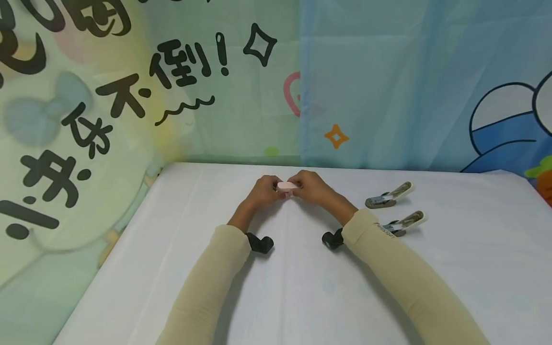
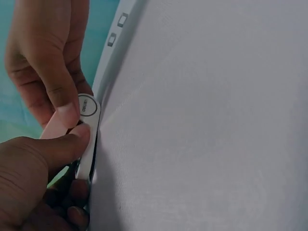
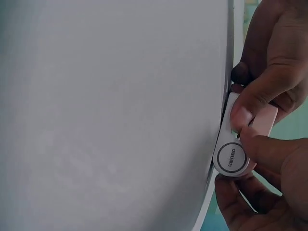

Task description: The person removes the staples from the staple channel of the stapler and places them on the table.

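A small pink and white hinged thing that looks like a stapler is held between both hands near the table's far edge. My left hand grips its left end, with the thumb on its side in the left wrist view. Its other end is pinched by my right hand. The two thumbs nearly meet on it. A round logo marks one end of its white part, and a pink part angles away from it. Fingers hide much of the middle.
Two grey and white hinged tools, also stapler-like, lie on the white table to the right; the right sleeve partly covers the nearer one. Black wrist devices hang below the cuffs. A printed cloth stands behind the table.
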